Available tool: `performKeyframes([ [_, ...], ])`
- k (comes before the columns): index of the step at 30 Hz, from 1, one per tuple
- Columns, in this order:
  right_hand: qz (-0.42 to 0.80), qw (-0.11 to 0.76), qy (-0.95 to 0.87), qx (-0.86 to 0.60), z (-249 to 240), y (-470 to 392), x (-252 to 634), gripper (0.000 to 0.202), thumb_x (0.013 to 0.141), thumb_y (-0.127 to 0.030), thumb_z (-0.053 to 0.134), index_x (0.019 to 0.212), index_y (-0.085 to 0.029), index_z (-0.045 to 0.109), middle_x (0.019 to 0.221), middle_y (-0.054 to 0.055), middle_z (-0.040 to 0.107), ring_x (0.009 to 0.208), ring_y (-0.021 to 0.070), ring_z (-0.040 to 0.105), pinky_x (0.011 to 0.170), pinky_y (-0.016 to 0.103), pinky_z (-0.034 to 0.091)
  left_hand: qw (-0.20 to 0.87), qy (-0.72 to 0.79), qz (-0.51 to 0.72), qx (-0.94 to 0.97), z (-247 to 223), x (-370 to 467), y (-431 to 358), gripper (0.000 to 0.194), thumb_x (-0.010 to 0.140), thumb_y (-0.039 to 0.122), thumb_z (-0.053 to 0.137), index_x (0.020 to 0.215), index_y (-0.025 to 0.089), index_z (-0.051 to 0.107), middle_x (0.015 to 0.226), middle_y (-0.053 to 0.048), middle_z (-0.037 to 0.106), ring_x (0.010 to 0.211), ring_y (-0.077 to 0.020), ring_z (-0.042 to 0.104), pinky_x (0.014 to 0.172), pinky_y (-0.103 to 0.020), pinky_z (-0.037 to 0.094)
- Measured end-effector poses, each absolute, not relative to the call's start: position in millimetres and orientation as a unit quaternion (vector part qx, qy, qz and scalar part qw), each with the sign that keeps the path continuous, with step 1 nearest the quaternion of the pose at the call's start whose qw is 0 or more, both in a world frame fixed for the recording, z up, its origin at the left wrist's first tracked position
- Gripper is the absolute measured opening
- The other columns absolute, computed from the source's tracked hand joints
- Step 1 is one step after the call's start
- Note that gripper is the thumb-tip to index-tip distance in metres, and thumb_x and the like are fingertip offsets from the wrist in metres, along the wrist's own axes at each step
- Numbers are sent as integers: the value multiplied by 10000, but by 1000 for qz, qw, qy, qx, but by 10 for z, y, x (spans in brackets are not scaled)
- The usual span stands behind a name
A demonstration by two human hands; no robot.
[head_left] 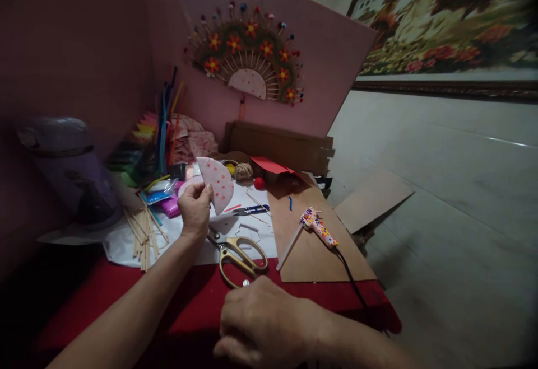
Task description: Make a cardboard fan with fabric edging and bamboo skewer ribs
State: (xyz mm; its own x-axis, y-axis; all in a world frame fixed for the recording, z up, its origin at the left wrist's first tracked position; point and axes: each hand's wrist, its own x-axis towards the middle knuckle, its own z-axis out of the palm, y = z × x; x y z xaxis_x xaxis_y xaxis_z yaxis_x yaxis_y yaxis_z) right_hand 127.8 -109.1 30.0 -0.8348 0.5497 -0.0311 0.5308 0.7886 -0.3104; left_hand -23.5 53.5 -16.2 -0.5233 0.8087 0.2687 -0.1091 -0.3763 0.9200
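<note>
Between its thumb and fingers my left hand (195, 208) holds a half-round white piece with red dots (221, 181), raised over the white sheet. A second pale rounded piece lies partly hidden behind that hand. My right hand (269, 318) is low at the front edge, its fingers curled; whatever they hold, if anything, is hidden. Just beyond it lie large scissors with gold handles (241, 257), and a small whitish tip (246, 283) shows beside the knuckles. Dark blue snips (252, 210) rest on the white sheet.
A flowered glue gun (318, 227) with a cord lies on brown cardboard (336, 262) at right. Wooden sticks (145, 234), coloured pipe cleaners (163, 128) and a twine ball (243, 171) are at left and back. A decorated fan (247, 58) hangs on a pink board behind.
</note>
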Motion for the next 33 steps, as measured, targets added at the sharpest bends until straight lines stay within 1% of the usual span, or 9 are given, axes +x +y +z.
performKeyframes([
  [2,185,36,-941,-280,283,-1070,1308,190,841,-365,544,835,-214,660,790,-15,687,687,107,582,520,215,298,321,457,734,386,-159,-228,523,223,634,326,633,732,125,630,625,7,575,503,-89,448,471,-220,355],
  [4,176,75,-922,-336,269,-918,1376,202,889,-320,488,863,-211,656,813,-9,692,715,104,592,581,214,332,325,452,736,386,-159,-228,521,235,632,327,635,742,119,632,619,12,569,487,-82,428,463,-220,340],
  [5,153,97,-904,-387,263,-795,1422,230,914,-296,443,874,-200,647,835,6,690,727,107,592,616,218,347,325,452,737,384,-161,-230,522,239,632,329,636,747,119,634,623,13,569,488,-82,428,464,-220,338],
  [7,43,121,-839,-529,243,-491,1521,244,923,-254,405,895,-179,636,899,57,678,799,152,594,668,252,362,325,455,736,381,-170,-237,530,242,631,331,637,751,121,636,626,16,567,493,-83,430,469,-221,337],
  [10,-41,58,-748,-659,180,-30,1624,233,898,-193,411,1029,-153,600,1046,131,634,928,216,592,717,286,388,325,462,735,375,-188,-251,548,240,624,332,642,747,126,637,633,16,570,502,-84,437,482,-222,343],
  [13,-40,35,-732,-679,96,257,1639,256,878,-135,408,1058,-117,589,1060,166,625,941,242,601,713,299,406,328,470,731,371,-205,-263,564,249,614,343,647,747,133,638,634,18,573,511,-93,457,491,-227,353],
  [17,-25,23,-729,-684,19,348,1643,294,836,-38,399,1029,-99,613,1031,175,647,935,236,615,711,291,407,328,477,728,367,-211,-268,566,247,612,352,647,733,137,634,605,28,561,492,-90,446,479,-226,340],
  [24,-1,14,-744,-668,-43,258,1763,253,872,-211,446,1009,-177,655,982,100,682,946,205,614,737,266,402,343,460,733,365,-174,-230,532,225,613,331,648,708,129,622,571,33,541,463,-80,417,453,-223,326],
  [33,-7,-53,-769,-638,47,61,1629,279,770,-56,485,997,-90,644,952,180,672,887,248,637,661,287,430,338,470,734,356,-153,-236,532,236,594,331,657,714,131,627,568,29,548,454,-80,418,442,-223,323],
])
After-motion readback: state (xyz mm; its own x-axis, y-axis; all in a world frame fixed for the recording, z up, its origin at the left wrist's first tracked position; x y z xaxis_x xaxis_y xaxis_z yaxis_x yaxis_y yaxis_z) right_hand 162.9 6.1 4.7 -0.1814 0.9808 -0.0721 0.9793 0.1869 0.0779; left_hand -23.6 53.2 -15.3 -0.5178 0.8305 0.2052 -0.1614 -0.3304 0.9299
